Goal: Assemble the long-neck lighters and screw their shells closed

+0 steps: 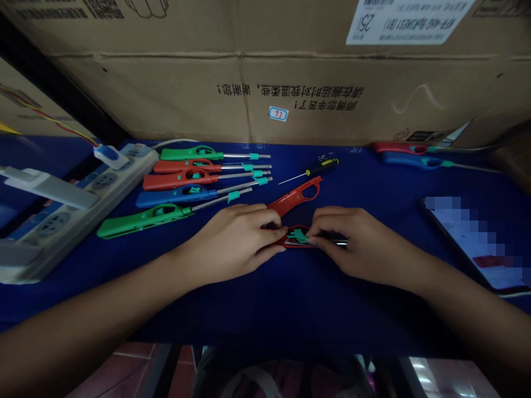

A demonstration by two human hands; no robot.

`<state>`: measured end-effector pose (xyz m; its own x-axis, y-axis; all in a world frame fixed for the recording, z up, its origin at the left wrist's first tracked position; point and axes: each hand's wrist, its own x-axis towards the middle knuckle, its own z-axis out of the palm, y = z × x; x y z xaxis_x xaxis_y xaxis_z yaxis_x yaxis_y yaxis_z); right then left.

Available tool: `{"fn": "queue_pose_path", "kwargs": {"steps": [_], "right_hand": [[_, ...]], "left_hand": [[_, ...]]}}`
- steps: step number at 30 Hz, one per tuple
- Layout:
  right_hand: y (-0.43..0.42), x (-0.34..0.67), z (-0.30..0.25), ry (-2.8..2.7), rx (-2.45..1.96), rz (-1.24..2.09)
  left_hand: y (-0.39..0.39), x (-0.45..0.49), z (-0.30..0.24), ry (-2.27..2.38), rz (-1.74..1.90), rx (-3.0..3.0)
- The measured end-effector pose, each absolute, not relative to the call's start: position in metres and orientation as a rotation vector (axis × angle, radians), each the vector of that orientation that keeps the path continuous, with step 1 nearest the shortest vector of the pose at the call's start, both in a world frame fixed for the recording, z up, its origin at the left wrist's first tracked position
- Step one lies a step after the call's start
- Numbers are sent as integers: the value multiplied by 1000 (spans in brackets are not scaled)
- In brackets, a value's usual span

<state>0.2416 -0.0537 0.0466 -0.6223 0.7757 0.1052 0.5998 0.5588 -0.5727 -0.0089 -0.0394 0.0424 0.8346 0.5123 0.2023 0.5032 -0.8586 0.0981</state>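
Note:
My left hand [236,240] and my right hand [352,240] meet over a red lighter body [295,239] lying on the blue table top [290,298]. Both hands are closed on it in a pinch. A teal trigger piece [299,236] shows between my fingertips, and a metal tube sticks out under my right hand. A separate red shell half [296,196] lies just behind my hands. A small black and yellow screwdriver [313,169] rests beyond that.
Several long green, red and blue lighters [186,185] lie in a row at the left. A white power strip [62,215] sits at the far left. Two more lighters [415,155] lie at the back right, a phone [477,243] at the right. Cardboard boxes [265,72] stand behind.

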Motion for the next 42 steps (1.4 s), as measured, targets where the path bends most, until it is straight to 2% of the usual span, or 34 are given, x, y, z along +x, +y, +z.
{"fn": "queue_pose_path", "kwargs": {"steps": [8, 22, 30, 42], "right_hand": [[-50, 243, 44, -2620, -1014, 478], [-46, 244, 35, -2560, -883, 517], [-41, 241, 29, -2346, -951, 681], [-43, 246, 38, -2579, -880, 452]], "left_hand": [[-38, -10, 42, 807, 353, 2917], [-38, -11, 41, 872, 351, 2894], [-35, -13, 40, 905, 357, 2731], [-39, -11, 40, 919, 402, 2799]]}}
